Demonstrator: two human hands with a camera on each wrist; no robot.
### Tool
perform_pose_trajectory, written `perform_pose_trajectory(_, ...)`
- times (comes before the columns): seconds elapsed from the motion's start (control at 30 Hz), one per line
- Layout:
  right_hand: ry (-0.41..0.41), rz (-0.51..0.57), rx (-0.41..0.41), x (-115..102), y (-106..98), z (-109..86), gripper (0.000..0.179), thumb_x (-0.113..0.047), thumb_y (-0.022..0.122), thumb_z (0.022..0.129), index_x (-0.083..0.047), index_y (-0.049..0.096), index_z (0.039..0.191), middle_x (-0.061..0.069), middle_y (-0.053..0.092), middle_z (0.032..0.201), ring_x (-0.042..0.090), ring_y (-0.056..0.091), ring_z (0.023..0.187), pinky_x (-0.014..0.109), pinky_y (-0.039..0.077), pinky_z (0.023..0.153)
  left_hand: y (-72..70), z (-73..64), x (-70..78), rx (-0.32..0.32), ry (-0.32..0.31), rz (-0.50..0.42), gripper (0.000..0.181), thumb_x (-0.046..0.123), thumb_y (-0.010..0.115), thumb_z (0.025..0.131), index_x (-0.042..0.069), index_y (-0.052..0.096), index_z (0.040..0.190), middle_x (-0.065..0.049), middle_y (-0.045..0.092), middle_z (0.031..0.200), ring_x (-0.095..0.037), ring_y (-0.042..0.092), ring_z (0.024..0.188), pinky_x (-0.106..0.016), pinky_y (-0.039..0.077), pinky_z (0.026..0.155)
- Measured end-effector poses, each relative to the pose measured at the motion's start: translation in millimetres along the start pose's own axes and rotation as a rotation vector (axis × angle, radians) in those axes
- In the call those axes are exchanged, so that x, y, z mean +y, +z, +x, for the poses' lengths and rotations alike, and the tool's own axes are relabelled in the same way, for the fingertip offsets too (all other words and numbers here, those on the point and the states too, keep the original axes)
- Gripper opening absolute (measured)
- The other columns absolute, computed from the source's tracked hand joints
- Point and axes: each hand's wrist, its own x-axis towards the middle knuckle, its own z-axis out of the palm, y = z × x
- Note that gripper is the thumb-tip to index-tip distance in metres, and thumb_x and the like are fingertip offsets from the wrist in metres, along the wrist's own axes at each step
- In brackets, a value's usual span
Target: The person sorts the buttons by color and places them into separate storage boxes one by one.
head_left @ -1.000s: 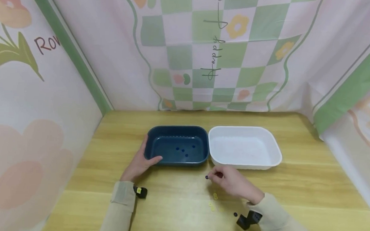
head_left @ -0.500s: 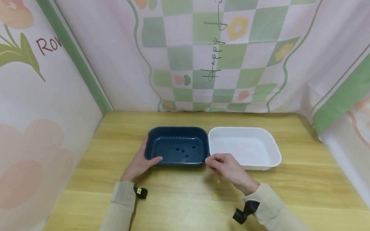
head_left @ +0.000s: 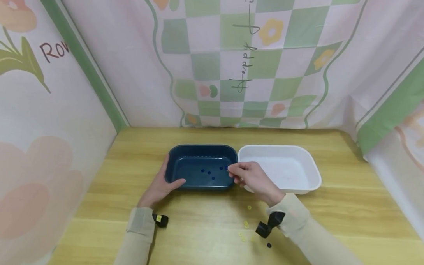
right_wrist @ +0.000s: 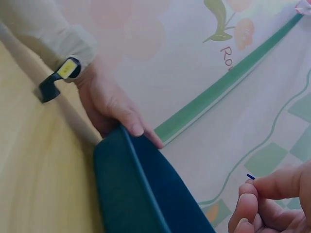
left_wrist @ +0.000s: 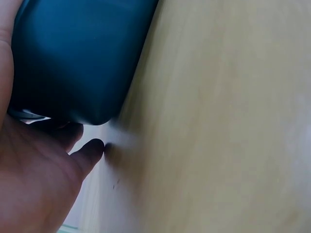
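Note:
My left hand holds the left end of a dark blue plastic tray, its thumb over the near rim and its fingers along the outer side. In the left wrist view, the tray's outer wall lies against that hand. Over the tray's right end, my right hand pinches a small dark blue button-like disc between thumb and forefinger. Several similar dark blue discs lie loose on the tray floor. Another dark disc rests on the table below my right wrist.
A white tray stands immediately right of the blue one, partly behind my right hand. Several small yellow rings lie on the wooden table in front of the trays. Printed cloth hangs behind the table.
My right hand has carried the dark blue disc from the table in front, up and leftward over the blue tray's right end. The left hand stays on the tray.

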Motion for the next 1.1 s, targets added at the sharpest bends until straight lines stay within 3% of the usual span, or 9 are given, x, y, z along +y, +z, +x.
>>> perform_pose_trajectory(0.17,0.005,-0.003,0.012,-5.0,1.5,11.7,0.028,-0.026,0.060,0.098,0.001,0.068,0.098,0.005,0.062,0.082,0.020,0.054,0.071,0.026,0.046,0.057,0.6,-1.1,-0.2,-0.001,-0.009,-0.001,0.108,0.042,0.074,0.085,0.028,-0.005,0.157,0.004,-0.003,0.162,-0.027,0.004,0.148,-0.055,0.012,0.117)
perform_pose_trajectory(0.37,0.000,0.052,0.002,-9.9,3.7,21.3,0.027,-0.027,0.059,0.098,-0.001,0.067,0.094,0.004,0.061,0.081,0.021,0.053,0.072,0.024,0.044,0.057,1.4,-2.5,-2.0,0.002,-0.018,-0.010,0.106,0.043,0.075,0.084,0.042,-0.006,0.153,0.006,-0.003,0.162,-0.027,0.004,0.148,-0.055,0.011,0.117)
perform_pose_trajectory(0.63,0.005,0.069,-0.001,-16.2,7.2,29.4,0.026,-0.024,0.059,0.098,0.000,0.067,0.097,0.003,0.061,0.081,0.018,0.054,0.069,0.022,0.044,0.056,0.7,-3.3,-1.3,0.000,-0.007,-0.001,0.109,0.048,0.074,0.083,0.032,-0.006,0.156,0.002,-0.004,0.162,-0.030,0.005,0.147,-0.056,0.011,0.116)
perform_pose_trajectory(1.1,0.015,0.069,0.018,-16.2,9.0,40.2,0.025,-0.024,0.062,0.095,0.000,0.069,0.096,0.002,0.062,0.079,0.019,0.056,0.070,0.022,0.045,0.055,0.0,-2.4,0.1,-0.002,0.016,0.014,0.111,0.057,0.072,0.080,0.036,-0.007,0.154,0.002,-0.003,0.162,-0.030,0.006,0.147,-0.055,0.013,0.116)
